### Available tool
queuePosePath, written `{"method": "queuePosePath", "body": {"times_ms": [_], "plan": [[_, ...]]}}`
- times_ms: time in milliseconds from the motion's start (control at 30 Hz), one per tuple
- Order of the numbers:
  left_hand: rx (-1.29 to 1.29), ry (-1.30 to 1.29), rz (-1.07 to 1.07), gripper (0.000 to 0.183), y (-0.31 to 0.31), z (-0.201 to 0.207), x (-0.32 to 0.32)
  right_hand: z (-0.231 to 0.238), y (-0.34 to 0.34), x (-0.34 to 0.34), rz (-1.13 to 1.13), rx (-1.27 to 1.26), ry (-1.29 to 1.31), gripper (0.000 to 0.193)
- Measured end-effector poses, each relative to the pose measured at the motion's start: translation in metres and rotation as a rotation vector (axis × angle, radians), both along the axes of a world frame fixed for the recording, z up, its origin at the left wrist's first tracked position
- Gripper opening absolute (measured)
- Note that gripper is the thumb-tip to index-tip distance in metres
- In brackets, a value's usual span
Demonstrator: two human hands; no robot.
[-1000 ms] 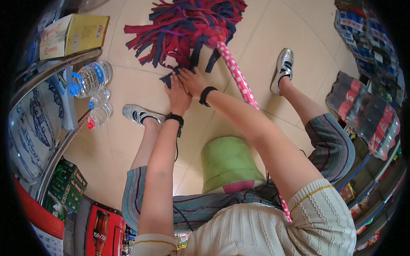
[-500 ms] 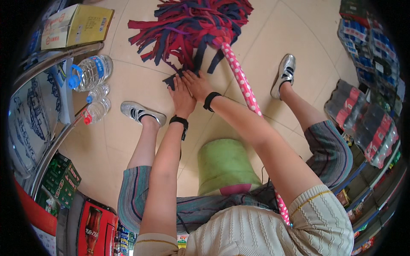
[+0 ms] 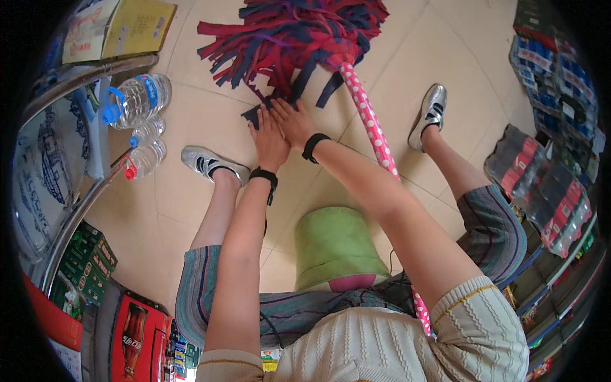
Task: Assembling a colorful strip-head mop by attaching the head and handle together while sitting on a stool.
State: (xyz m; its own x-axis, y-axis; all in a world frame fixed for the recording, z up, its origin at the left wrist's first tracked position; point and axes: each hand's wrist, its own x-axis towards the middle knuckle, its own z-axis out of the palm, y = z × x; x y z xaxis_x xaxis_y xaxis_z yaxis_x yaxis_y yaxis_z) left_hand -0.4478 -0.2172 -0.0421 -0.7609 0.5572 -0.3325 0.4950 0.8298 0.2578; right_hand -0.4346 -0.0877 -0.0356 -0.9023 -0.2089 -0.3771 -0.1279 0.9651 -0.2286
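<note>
A mop head (image 3: 299,44) of red, navy and purple cloth strips lies spread on the floor in front of me. Its pink handle with white dots (image 3: 368,118) runs back under my right arm, between my legs. My left hand (image 3: 272,148) rests with straight fingers at the end of a dark navy strip (image 3: 254,116). Right beside it, partly touching it, my right hand (image 3: 295,127) is also stretched flat, fingertips on the near ends of the strips. Neither hand is wrapped around anything. The surface under my fingertips is hidden.
I sit over a green stool or tub (image 3: 337,245). At left stand clear water bottles (image 3: 141,99), a yellow carton (image 3: 127,32) and a metal-railed rack (image 3: 76,210). At right are shrink-wrapped drink packs (image 3: 541,184) and shelves (image 3: 566,293). My shoes (image 3: 213,164) are planted either side.
The whole view has shifted slightly, with the mop appearing a little further right. Both hands stay side by side at the strip ends, their fingers still extended.
</note>
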Motion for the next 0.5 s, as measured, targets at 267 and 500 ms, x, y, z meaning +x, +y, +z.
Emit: {"method": "queuePosePath", "body": {"times_ms": [267,500], "plan": [[-0.054,0.052,-0.074,0.069,0.013,0.008,-0.062,0.000,0.000,-0.048,-0.092,0.081,0.059,0.052],[-0.059,0.042,-0.093,0.075,0.021,0.004,-0.018,-0.005,0.012,0.001,-0.061,0.018,0.008,0.064]]}}
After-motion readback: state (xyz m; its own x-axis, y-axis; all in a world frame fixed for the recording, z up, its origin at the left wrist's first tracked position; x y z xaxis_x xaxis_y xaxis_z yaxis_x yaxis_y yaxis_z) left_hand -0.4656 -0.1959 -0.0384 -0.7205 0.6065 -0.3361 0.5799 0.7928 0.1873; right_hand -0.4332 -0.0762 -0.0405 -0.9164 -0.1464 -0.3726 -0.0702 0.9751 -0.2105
